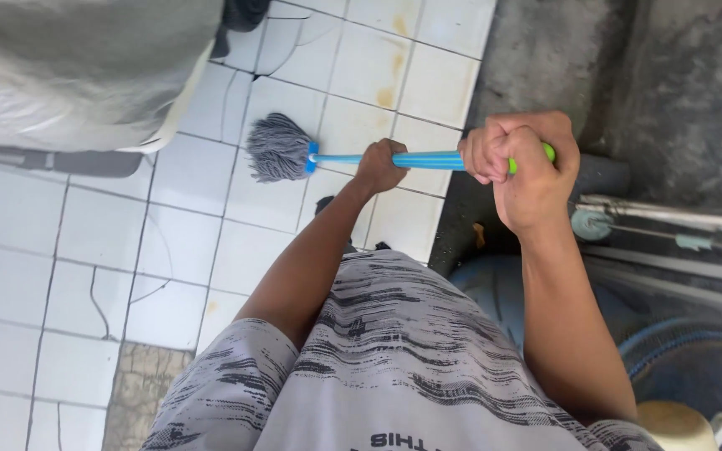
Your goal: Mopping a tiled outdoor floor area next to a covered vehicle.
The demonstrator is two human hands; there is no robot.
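Two hands gripped one mop (361,157): the left hand (380,164) was wrapped around the blue handle partway down, the right hand (521,167) fisted tight over the green top end. Beyond the left grip, the grey string mop head (278,149) rested on cracked white floor tiles (185,242). Just past the right fist lay dark wet concrete (545,50).

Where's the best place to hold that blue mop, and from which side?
Grip the mop on its long striped handle, not the grey string head: one hand low, one at the green top end. That is how the left hand and right hand sit now. Probably come from the handle's side, fingers wrapping round, since the thin round shaft suits a closed fist.
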